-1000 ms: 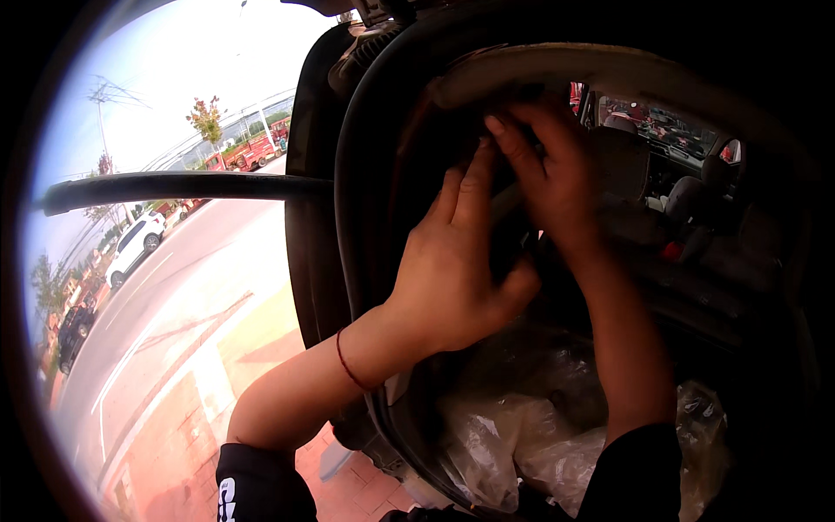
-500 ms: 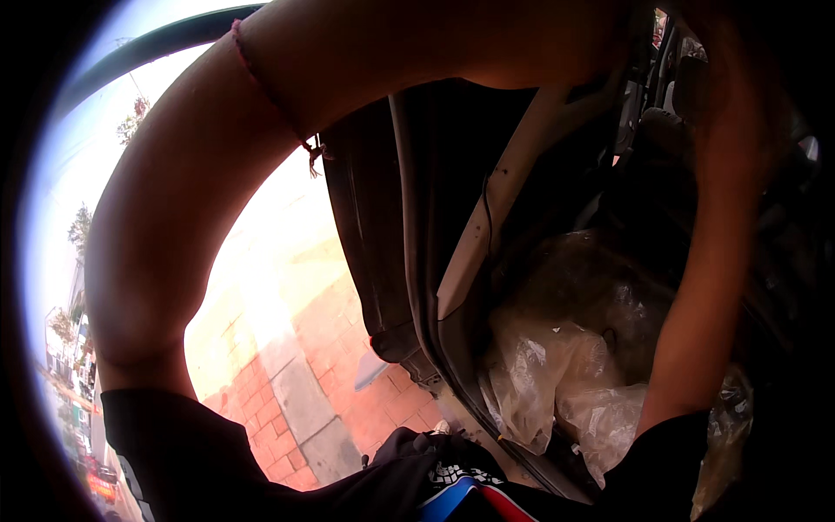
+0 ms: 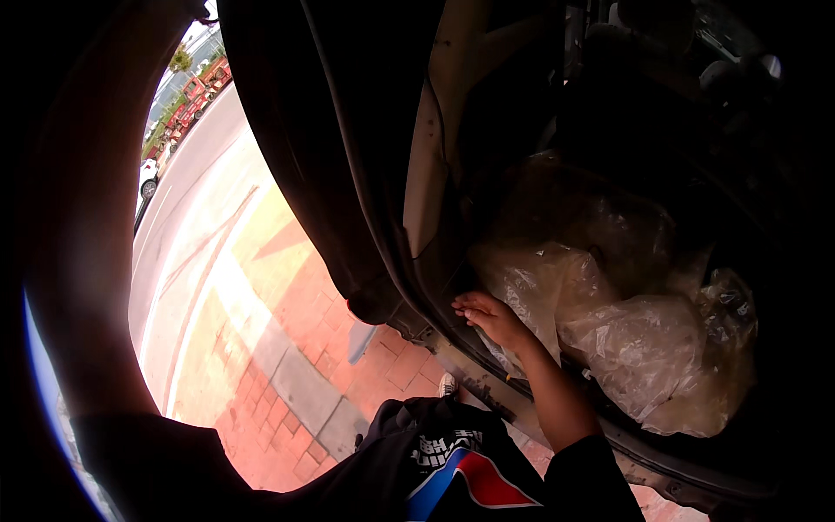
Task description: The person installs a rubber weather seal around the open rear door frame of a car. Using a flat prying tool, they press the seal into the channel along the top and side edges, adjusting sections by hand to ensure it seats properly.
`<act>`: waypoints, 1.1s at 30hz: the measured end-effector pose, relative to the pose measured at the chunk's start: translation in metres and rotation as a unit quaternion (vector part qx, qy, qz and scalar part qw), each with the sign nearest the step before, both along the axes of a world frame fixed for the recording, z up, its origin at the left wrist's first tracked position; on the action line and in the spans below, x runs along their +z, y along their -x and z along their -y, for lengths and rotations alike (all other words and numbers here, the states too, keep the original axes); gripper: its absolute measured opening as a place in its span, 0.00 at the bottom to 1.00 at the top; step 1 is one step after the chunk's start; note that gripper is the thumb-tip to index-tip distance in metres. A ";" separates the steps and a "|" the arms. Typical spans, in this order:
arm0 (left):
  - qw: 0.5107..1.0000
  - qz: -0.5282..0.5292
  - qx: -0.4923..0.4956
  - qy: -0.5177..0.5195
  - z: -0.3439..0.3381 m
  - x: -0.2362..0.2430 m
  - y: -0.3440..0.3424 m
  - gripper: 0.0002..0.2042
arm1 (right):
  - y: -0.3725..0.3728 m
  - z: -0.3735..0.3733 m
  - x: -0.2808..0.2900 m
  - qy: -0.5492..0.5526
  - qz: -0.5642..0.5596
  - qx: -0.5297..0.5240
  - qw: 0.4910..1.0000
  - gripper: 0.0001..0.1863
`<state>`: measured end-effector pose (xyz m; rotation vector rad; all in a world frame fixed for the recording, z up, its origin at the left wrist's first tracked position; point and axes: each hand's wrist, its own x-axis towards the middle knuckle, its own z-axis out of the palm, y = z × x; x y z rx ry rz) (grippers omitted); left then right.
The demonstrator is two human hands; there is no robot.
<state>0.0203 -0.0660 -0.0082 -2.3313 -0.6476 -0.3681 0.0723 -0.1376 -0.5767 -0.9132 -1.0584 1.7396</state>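
My right hand (image 3: 489,319) hangs over the sill of a vehicle's open cargo area, fingers loosely bent and slightly apart, with nothing visible in them. Just beyond it lies crumpled clear plastic sheeting or bags (image 3: 639,352), heaped inside on the dark floor. My left arm (image 3: 104,217) is raised along the left side of the view. A cord's loose end (image 3: 207,17) shows by its wrist, and the hand itself is beyond the upper edge.
A black rubber seal (image 3: 352,165) runs along the opening beside a pale pillar trim (image 3: 426,174). Dim seats show at the top right. Outside are red paving (image 3: 383,365), a road (image 3: 196,174), a white car (image 3: 148,177) and red vehicles (image 3: 196,103).
My right hand has come down from the upper right to the sill. My left arm has swung out toward the left edge. The view has shifted, showing more plastic and road.
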 end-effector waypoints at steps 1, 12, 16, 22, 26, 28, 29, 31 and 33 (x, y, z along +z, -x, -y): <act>0.997 0.003 0.075 0.018 -0.001 0.004 -0.007 0.33 | 0.005 0.017 0.010 -0.085 0.079 -0.001 0.993 0.16; 0.995 -0.003 -0.008 0.099 -0.031 0.020 -0.004 0.22 | -0.115 0.216 0.247 -0.422 -0.154 -0.223 0.865 0.19; 0.993 -0.018 0.055 0.105 -0.006 0.024 -0.002 0.26 | -0.130 0.269 0.311 -0.464 -0.123 -0.303 0.823 0.16; 0.916 0.366 -0.156 -0.063 0.065 -0.072 0.029 0.23 | -0.065 0.304 0.280 -0.361 0.035 -0.364 0.858 0.19; 0.801 0.340 -0.396 0.293 0.173 -0.228 0.079 0.20 | -0.020 0.340 0.247 -0.156 0.064 -0.406 0.898 0.16; 0.764 0.247 -0.423 0.419 0.218 -0.299 0.085 0.21 | 0.008 0.344 0.228 -0.166 0.267 -0.435 0.844 0.16; 0.694 0.269 -0.364 0.560 0.238 -0.331 0.088 0.18 | 0.018 0.351 0.222 -0.173 0.288 -0.433 0.836 0.16; 0.521 0.222 -0.268 0.779 0.254 -0.373 0.103 0.15 | 0.049 0.351 0.211 -0.138 0.357 -0.460 0.801 0.14; 0.404 0.146 -0.260 0.865 0.241 -0.391 0.121 0.19 | 0.087 0.342 0.203 -0.127 0.386 -0.515 0.755 0.14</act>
